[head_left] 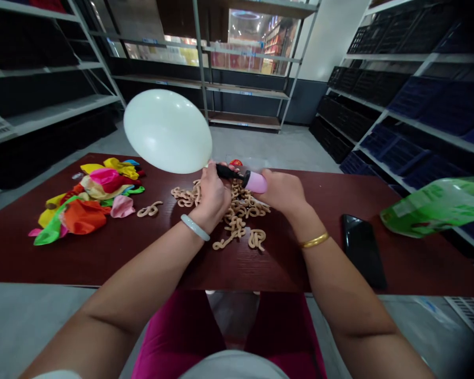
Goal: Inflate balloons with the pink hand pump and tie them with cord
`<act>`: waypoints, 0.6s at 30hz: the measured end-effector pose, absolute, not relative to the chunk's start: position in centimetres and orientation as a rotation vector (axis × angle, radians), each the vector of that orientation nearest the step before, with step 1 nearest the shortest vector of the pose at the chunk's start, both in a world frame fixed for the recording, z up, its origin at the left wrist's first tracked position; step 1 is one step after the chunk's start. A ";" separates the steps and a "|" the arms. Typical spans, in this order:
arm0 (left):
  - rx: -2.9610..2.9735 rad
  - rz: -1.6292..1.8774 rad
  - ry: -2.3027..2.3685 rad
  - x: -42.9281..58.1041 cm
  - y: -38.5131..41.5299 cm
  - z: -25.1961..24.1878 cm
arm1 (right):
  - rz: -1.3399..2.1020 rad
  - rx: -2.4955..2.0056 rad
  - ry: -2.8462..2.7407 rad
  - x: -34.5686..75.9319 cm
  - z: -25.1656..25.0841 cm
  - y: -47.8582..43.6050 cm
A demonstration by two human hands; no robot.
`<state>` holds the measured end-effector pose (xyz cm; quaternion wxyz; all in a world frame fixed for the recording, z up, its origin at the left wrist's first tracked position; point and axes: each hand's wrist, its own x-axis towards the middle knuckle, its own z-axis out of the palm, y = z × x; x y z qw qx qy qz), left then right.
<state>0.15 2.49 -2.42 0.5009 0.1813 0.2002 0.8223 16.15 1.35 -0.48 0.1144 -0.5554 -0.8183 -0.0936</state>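
A pale, mint-white inflated balloon (pixel 168 131) hangs tilted to the left over the table, its neck at the fingers of my left hand (pixel 213 192). That hand is closed around the neck and the black end of a hand pump (pixel 256 182). My right hand (pixel 282 192) is wrapped round the pump's pink part, on the other side. The join of balloon and nozzle is mostly hidden by my left fingers. Beneath both hands lie many curly tan pieces (pixel 237 223), loosely heaped on the dark red table (pixel 142 258).
Flat, colourful uninflated balloons (pixel 87 216) are piled on the left. On the right rest a black phone (pixel 363 250) and a green plastic bag (pixel 438 205). A clear container (pixel 256 163) stands behind my hands. Shelves (pixel 245 92) with crates surround the table.
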 end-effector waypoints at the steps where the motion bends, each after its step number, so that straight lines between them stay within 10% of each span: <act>1: 0.453 1.985 0.483 0.7 2.2 -2.2 | -0.252 -1.635 -2.394 15.7 -0.6 1.2; 18: 0.500 2.169 0.545 -8.3 3.2 1.5 | -0.088 -1.579 -2.396 17.1 -0.5 2.5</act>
